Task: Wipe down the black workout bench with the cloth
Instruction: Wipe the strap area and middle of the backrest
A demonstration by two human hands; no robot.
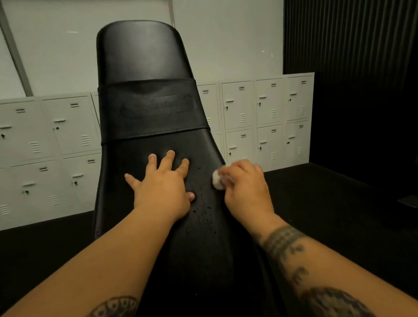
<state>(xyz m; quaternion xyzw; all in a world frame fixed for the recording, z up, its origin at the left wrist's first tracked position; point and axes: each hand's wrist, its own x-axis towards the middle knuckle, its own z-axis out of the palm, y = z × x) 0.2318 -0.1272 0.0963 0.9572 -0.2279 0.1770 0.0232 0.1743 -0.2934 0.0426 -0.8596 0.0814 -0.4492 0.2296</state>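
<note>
The person's left hand [161,187] lay flat on the black padded workout bench [144,61], just left of the frame's centre. It was palm down, with the fingers straight and fanned apart and the thumb stretched right toward the other hand, and it held nothing. Its tattooed left forearm [86,276] ran in from the lower left corner. The right hand [245,188] sat right of centre at the bench's right-hand edge, knuckles up, fingers curled round a small white crumpled cloth [217,181]. The cloth poked out on that hand's left side and touched the vinyl. The two hands were apart, with a strip of bare pad between them. On that strip and below it, small water droplets [203,211] glinted on the surface. The tattooed right forearm [320,276] came in from the lower right corner. The bench filled the middle of the frame from the bottom edge up to its rounded end at upper centre. A wide black band [121,126] crossed it, carrying an embossed oval logo [156,107] I could not read. Behind it, across the left and right middle of the frame, stood rows of pale grey metal lockers [32,152], and the bench hid those at the centre. A dark ribbed wall panel [355,11] took up the upper right, and black flooring [337,195] spread on both sides of the bench.
</note>
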